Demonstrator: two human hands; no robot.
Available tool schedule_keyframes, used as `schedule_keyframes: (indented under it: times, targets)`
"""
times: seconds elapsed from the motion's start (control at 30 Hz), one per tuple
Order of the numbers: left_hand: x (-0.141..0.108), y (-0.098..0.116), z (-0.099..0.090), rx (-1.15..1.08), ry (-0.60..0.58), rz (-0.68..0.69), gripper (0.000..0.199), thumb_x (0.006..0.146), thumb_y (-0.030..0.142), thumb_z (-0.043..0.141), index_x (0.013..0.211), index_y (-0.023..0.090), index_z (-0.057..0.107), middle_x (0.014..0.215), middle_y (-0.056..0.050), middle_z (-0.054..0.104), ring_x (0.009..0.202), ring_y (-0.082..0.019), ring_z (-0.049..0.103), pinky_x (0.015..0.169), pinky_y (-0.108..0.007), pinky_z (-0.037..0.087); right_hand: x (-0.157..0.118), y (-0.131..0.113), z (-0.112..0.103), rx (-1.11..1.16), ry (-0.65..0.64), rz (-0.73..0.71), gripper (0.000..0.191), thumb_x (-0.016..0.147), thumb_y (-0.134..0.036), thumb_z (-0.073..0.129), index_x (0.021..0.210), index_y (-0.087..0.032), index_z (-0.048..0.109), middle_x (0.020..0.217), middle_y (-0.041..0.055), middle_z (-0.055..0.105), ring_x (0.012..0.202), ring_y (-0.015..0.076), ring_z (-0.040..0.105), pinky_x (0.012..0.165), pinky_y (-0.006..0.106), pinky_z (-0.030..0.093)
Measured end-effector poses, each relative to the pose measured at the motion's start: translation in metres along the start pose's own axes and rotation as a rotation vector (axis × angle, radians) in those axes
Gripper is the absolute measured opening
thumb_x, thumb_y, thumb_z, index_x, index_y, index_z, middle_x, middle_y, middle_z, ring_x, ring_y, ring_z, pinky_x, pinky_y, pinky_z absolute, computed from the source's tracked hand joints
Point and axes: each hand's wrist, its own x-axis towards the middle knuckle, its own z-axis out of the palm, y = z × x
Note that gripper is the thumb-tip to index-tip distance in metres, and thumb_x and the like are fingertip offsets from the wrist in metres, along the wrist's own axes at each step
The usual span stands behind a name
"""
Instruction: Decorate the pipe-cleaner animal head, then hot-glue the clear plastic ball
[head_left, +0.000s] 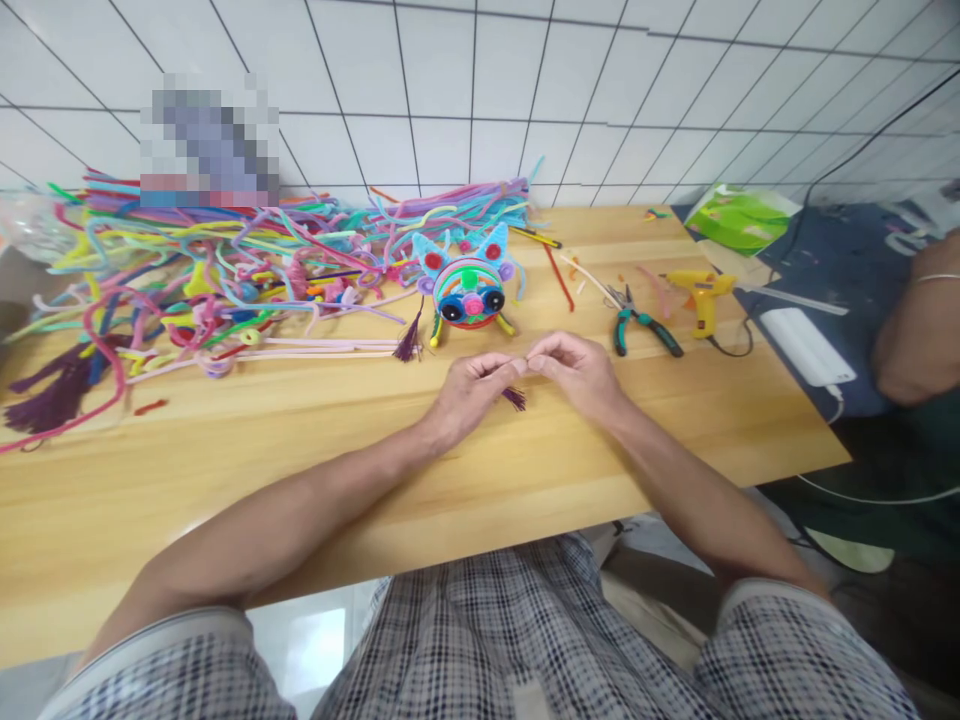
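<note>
My left hand (474,393) and my right hand (576,372) meet at the fingertips above the wooden table, both pinched closed. Below the fingers hangs a purple tassel (514,399), mostly hidden; its upper end lies between my fingertips, and which hand bears it is hard to see. Just beyond my hands stands a colourful pipe-cleaner animal (471,290) with blue ears, large dark eyes and a pink nose. Another purple tassel (407,340) hangs at its left side, touching or close to the tabletop.
Many loose pipe cleaners (300,240) are heaped at the left and back. Purple tassels (49,395) lie far left. To the right are green-handled pliers (646,328), a yellow glue gun (703,298) and a white power strip or adapter (806,345). Another person's arm (919,325) rests at the right edge.
</note>
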Motion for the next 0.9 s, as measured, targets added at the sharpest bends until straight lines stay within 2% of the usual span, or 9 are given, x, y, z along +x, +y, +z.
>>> schedule_keyframes:
  times: [0.1, 0.2, 0.37, 0.43, 0.57, 0.67, 0.73, 0.83, 0.9]
  targets:
    - [0.001, -0.003, -0.002, 0.086, -0.035, -0.014, 0.043, 0.088, 0.060, 0.079, 0.078, 0.019, 0.073, 0.057, 0.005, 0.055, 0.051, -0.009, 0.046, 0.056, -0.025, 0.047, 0.002, -0.002, -0.003, -0.022, 0.045, 0.031, 0.040, 0.086, -0.063, 0.082, 0.084, -0.024, 0.072, 0.078, 0.0005, 0.075, 0.074, 0.0175, 0.068, 0.074, 0.032, 0.056]
    - [0.002, -0.006, -0.005, 0.192, -0.081, -0.010, 0.039, 0.090, 0.057, 0.074, 0.081, 0.019, 0.071, 0.064, 0.003, 0.061, 0.055, -0.010, 0.046, 0.056, -0.026, 0.040, 0.002, -0.004, -0.007, -0.108, 0.060, 0.010, 0.037, 0.090, -0.059, 0.078, 0.083, -0.024, 0.069, 0.076, -0.0004, 0.071, 0.072, 0.0170, 0.064, 0.071, 0.031, 0.052]
    - [-0.002, -0.002, -0.008, 0.508, -0.115, 0.218, 0.033, 0.100, 0.044, 0.061, 0.077, 0.021, 0.067, 0.069, 0.000, 0.063, 0.068, -0.016, 0.057, 0.072, -0.031, 0.048, -0.002, -0.008, -0.009, -0.316, 0.038, -0.162, 0.023, 0.098, -0.040, 0.068, 0.081, -0.025, 0.064, 0.077, -0.0013, 0.067, 0.073, 0.0167, 0.062, 0.074, 0.032, 0.050]
    - [-0.006, 0.002, -0.008, 0.611, -0.051, 0.338, 0.019, 0.098, 0.039, 0.065, 0.096, 0.021, 0.072, 0.090, -0.005, 0.075, 0.089, -0.022, 0.068, 0.090, -0.037, 0.053, -0.004, -0.010, -0.008, -0.354, 0.031, -0.250, 0.021, 0.099, -0.035, 0.068, 0.081, -0.025, 0.064, 0.077, -0.0016, 0.068, 0.072, 0.0161, 0.063, 0.073, 0.031, 0.049]
    - [-0.012, 0.005, -0.007, 0.532, -0.006, 0.371, 0.044, 0.103, 0.043, 0.065, 0.139, 0.017, 0.060, 0.131, -0.015, 0.075, 0.123, -0.028, 0.071, 0.106, -0.042, 0.054, -0.009, -0.012, -0.004, -0.429, 0.010, -0.433, 0.020, 0.102, -0.030, 0.069, 0.082, -0.025, 0.066, 0.073, -0.0021, 0.066, 0.066, 0.0145, 0.060, 0.065, 0.030, 0.046]
    - [-0.013, 0.005, -0.001, 0.493, 0.044, 0.464, 0.050, 0.102, 0.047, 0.070, 0.142, 0.018, 0.061, 0.118, -0.011, 0.078, 0.111, -0.025, 0.072, 0.104, -0.041, 0.055, -0.012, -0.014, 0.000, -0.499, -0.035, -0.551, 0.021, 0.102, -0.028, 0.070, 0.082, -0.025, 0.066, 0.068, -0.0024, 0.061, 0.061, 0.0145, 0.055, 0.061, 0.031, 0.042]
    - [-0.014, 0.011, 0.002, 0.405, 0.068, 0.481, 0.038, 0.101, 0.048, 0.074, 0.125, 0.019, 0.072, 0.098, -0.005, 0.078, 0.090, -0.019, 0.070, 0.091, -0.036, 0.057, -0.014, -0.015, 0.004, -0.529, -0.071, -0.647, 0.019, 0.102, -0.024, 0.069, 0.083, -0.025, 0.066, 0.069, -0.0019, 0.063, 0.061, 0.0145, 0.055, 0.060, 0.031, 0.042]
    - [-0.022, 0.042, -0.002, 0.098, 0.031, 0.421, 0.031, 0.105, 0.048, 0.073, 0.095, 0.020, 0.078, 0.072, 0.001, 0.069, 0.063, -0.012, 0.060, 0.066, -0.026, 0.052, -0.014, -0.015, 0.006, -0.512, -0.123, -0.708, 0.014, 0.103, -0.022, 0.067, 0.090, -0.025, 0.069, 0.075, -0.0009, 0.070, 0.063, 0.0136, 0.059, 0.061, 0.030, 0.045]
    - [-0.032, 0.075, -0.015, -0.033, 0.091, 0.492, 0.024, 0.101, 0.043, 0.080, 0.090, 0.022, 0.079, 0.073, 0.002, 0.069, 0.064, -0.011, 0.062, 0.066, -0.025, 0.054, -0.013, -0.016, 0.004, -0.496, -0.109, -0.654, 0.013, 0.103, -0.023, 0.068, 0.091, -0.024, 0.069, 0.076, -0.0009, 0.071, 0.063, 0.0129, 0.061, 0.061, 0.029, 0.047]
